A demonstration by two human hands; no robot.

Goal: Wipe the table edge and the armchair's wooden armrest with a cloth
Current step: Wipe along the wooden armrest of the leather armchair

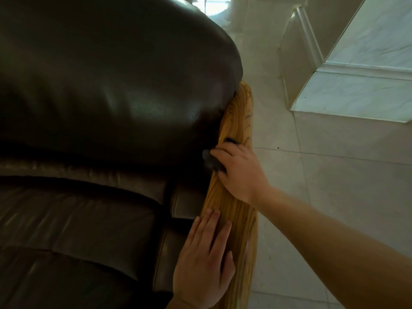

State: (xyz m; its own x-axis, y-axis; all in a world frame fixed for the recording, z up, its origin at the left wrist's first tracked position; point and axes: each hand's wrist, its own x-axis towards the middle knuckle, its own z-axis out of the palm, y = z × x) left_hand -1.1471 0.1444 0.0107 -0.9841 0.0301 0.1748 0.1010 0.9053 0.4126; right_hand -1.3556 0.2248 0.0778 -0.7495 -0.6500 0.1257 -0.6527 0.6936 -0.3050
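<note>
**Armrest wipe in progress, upper section**

The dark cloth (214,162) sits bunched under the right hand (239,172), fingers curled down on it, high on the wooden armrest (236,221) beside the leather backrest (116,85). The left hand (204,262) lies flat lower down, fingers together. Recommend long strokes following the glossy, rounded grain, with pressure kept even into the leather seam.

Pale glossy floor tiles (334,186) with thin grout lines fill the right side. At upper right a marble-faced wall base (361,94) with white moulding (312,39) steps out over the floor. Bright daylight enters through a window (207,5) at top, its glare reflected on the tiles.
</note>
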